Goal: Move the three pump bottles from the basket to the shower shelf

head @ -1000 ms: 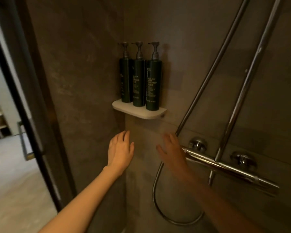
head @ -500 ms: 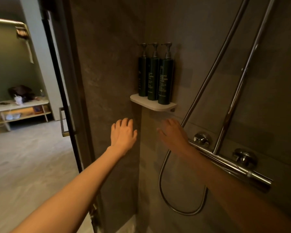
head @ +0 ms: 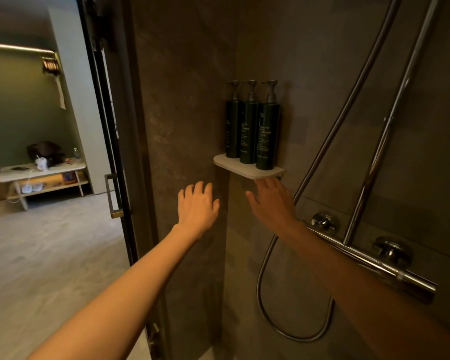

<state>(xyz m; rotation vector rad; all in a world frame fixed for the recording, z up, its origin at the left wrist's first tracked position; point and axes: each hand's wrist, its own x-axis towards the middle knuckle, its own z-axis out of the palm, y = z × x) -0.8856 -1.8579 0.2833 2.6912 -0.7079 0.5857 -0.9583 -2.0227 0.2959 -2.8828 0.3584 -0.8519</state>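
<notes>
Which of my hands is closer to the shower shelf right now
Right. The right hand is just under the outer end of the shower shelf, fingertips almost at its edge. The left hand is lower and off to the left, against the wall, empty.

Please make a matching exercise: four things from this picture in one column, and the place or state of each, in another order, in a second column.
1. pump bottles
2. left hand
3. right hand
4. shower hose

A. open, fingertips just under the shelf's edge
B. hangs in a loop below the mixer bar
C. upright in a row on the shower shelf
D. open, empty, below the shelf's left end

Pairs: 1-C, 2-D, 3-A, 4-B
</notes>
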